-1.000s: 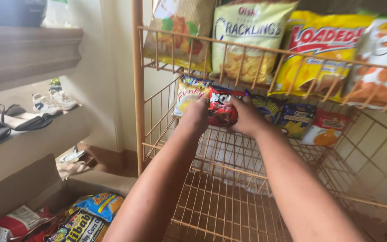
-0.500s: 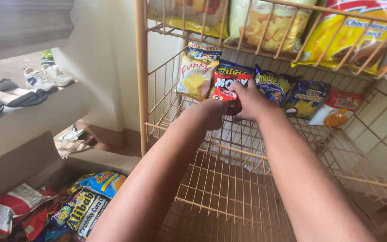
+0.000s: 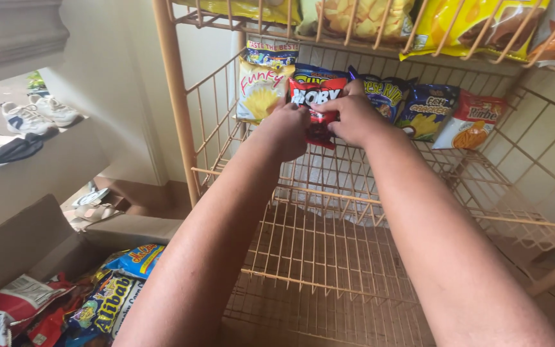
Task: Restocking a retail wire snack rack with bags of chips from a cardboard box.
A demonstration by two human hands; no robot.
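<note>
Your left hand and right hand both pinch the red snack bag | bag now upright at the wire shelf's back, between yellow chip bag and blue bag | view has dipped; bag looks nearly placed.

Both hands hold a red snack bag at the back of a wire rack: the left hand grips its left edge, the right hand its right edge. Just left of the red bag stands a yellow chip bag; to its right stand a dark blue bag, another blue bag and a red and white bag. Below and left of the rack, a cardboard box holds more snack packets.
</note>
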